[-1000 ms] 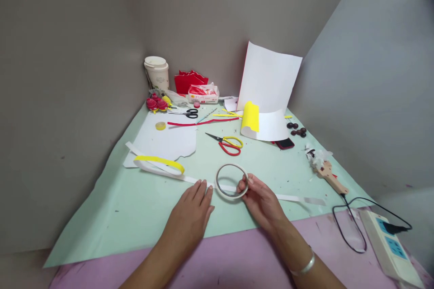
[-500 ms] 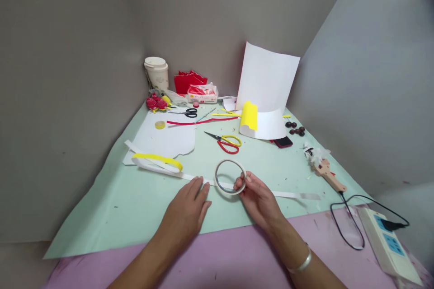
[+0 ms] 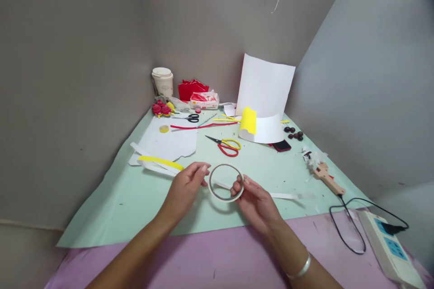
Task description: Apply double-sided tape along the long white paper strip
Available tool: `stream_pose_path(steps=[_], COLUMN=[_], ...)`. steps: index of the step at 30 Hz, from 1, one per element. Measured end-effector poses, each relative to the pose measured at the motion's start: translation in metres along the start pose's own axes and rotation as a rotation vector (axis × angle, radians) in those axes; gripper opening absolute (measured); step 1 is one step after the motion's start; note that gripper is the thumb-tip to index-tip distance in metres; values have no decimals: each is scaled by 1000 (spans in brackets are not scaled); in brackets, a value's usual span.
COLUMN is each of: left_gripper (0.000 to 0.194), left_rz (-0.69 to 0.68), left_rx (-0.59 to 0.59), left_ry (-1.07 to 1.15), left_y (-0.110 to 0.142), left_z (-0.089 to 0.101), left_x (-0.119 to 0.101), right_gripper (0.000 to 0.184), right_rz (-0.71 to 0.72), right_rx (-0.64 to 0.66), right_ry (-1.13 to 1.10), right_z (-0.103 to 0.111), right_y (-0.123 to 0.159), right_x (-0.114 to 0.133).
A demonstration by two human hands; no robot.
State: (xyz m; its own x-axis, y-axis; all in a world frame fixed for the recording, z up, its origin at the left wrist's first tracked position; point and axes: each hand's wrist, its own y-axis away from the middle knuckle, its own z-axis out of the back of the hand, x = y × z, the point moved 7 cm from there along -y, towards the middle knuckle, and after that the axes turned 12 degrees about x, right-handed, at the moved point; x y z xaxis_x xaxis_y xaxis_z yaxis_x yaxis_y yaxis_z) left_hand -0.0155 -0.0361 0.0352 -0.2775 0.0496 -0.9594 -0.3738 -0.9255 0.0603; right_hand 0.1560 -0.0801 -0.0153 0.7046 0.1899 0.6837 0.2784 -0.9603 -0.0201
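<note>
My right hand (image 3: 256,198) grips a roll of white tape (image 3: 213,188) by its right side, with fingers through the ring and the thumb outside. The roll is held up off the table, its open middle facing me. My left hand (image 3: 185,189) is just left of the roll, fingers loosely bent and a little apart, with nothing visible in them. Behind both hands lies a long white paper strip (image 3: 285,196), partly hidden by them. A looped strip with a yellow crimped edge (image 3: 159,161) lies left of my left hand. Scissors with yellow and red handles (image 3: 228,146) rest beyond the roll.
White paper (image 3: 169,142), black scissors (image 3: 193,118) and a yellow tape roll (image 3: 164,129) lie at left. A curved white sheet (image 3: 266,86) stands at the back. On the right are a phone (image 3: 282,146), a glue gun (image 3: 327,178) and a power strip (image 3: 386,244).
My left hand has lifted off the paper strip and its fingers have curled beside the tape roll. The roll, still in my right hand, has shifted slightly left. The camera view has tilted up.
</note>
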Motion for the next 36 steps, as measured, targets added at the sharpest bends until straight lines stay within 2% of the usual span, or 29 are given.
stream_pose_path(steps=[4, 7, 9, 16, 21, 27, 30, 33, 35, 36], left_gripper=[32, 31, 29, 22, 19, 20, 25, 29, 29, 28], left_rz=[-15, 15, 37, 105, 147, 157, 157, 91, -29, -102], left_rx=[133, 242, 274, 226, 188, 258, 284, 156, 73, 75], left_ry=[152, 315, 412, 725, 823, 813, 734, 487, 273, 165], left_y=[-18, -19, -16, -15, -15, -10, -11, -11, -8, -5], left_z=[-12, -22, -24, -23, -26, -39, -41, -27, -18, -18], left_x=[-1, 9, 16, 34, 41, 37, 36, 32, 20, 12], right_gripper=[10, 10, 11, 28, 26, 29, 27, 26, 27, 27], right_rz=[28, 48, 46, -12, -26, -17, 1, 15, 20, 23], right_rx=[24, 33, 32, -17, 16, 15, -14, -61, -82, -85], right_ry=[-9, -27, -20, 94, 233, 339, 341, 253, 200, 187], right_z=[-2, -1, 0, -1, -9, -9, -7, -4, -4, -4], right_y=[-1, -2, -3, 0, 1, 1, 1, 1, 0, 0], right_x=[2, 3, 3, -1, -6, -12, -11, -7, -4, -2])
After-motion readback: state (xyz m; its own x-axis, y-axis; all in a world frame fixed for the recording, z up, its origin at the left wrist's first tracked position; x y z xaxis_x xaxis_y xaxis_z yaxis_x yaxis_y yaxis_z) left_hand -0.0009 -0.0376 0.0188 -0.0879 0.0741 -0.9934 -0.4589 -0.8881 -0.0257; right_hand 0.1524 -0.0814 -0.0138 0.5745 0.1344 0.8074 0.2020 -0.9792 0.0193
